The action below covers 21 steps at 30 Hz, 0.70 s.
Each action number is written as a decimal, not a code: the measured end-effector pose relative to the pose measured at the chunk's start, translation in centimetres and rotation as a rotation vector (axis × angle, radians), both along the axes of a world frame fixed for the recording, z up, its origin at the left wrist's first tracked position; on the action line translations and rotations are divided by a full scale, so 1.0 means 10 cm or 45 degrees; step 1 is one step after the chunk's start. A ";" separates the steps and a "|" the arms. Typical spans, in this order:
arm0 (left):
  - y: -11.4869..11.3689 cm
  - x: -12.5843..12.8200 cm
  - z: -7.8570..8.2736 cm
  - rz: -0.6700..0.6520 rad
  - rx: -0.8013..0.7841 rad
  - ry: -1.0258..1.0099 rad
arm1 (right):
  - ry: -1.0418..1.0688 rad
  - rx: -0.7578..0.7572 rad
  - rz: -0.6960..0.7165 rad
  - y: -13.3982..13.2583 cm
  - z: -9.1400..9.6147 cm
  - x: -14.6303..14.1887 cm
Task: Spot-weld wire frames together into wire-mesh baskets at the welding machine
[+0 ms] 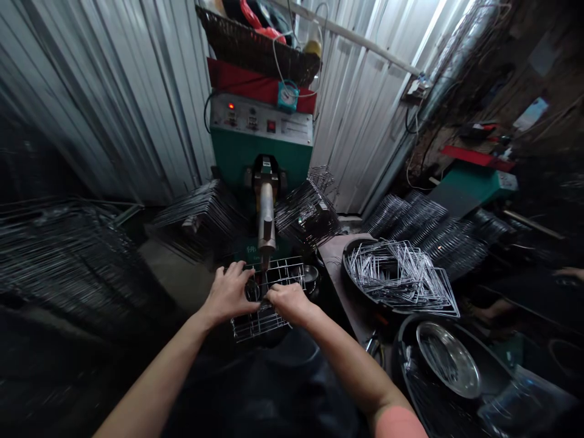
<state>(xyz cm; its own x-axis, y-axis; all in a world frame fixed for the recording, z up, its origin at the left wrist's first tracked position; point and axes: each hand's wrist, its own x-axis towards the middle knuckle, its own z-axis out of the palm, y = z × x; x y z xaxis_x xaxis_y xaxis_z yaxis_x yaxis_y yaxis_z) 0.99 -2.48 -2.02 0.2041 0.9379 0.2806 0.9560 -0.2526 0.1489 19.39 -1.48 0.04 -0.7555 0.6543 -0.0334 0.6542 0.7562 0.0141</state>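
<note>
A small rack of shiny metal wire (285,271) sits low in front of me, beneath the metal electrode arm (266,222) of a green spot welding machine (262,143). My left hand (230,290) is at the rack's left side, thumb stretched to the right and fingers apart, with a gap between them. Over the middle of the rack, my right hand (289,302) is closed, its fingertips pinched on the wires. Part of the rack is hidden beneath both hands. The arm's lower tip comes down just beyond my fingers.
Stacked wire frames stand left (196,219) and right (308,213) of the machine. A black tub at right holds loose square wire frames (396,274). Nearer, another tub (406,371) contains a round metal bowl (449,359). Another person's arm (495,309) shows at far right.
</note>
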 end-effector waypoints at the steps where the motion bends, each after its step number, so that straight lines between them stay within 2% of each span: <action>1: 0.00 0.00 0.01 -0.009 -0.010 -0.002 | 0.013 0.007 -0.006 -0.01 -0.01 0.00; 6: 0.01 0.01 0.05 -0.008 -0.009 0.010 | 0.043 0.045 -0.032 -0.02 -0.13 0.01; 10: 0.15 -0.01 0.08 0.052 0.006 0.021 | 0.046 0.106 -0.100 0.11 -0.16 -0.06; 13: 0.27 -0.04 0.10 0.109 -0.051 0.017 | 0.099 0.084 -0.145 0.21 -0.15 -0.09; 18: 0.33 -0.06 0.10 0.121 -0.109 0.009 | 0.353 0.050 -0.357 0.20 -0.17 0.04; 21: 0.37 -0.08 0.10 0.108 -0.090 0.023 | 0.360 0.025 -0.447 0.24 -0.20 0.10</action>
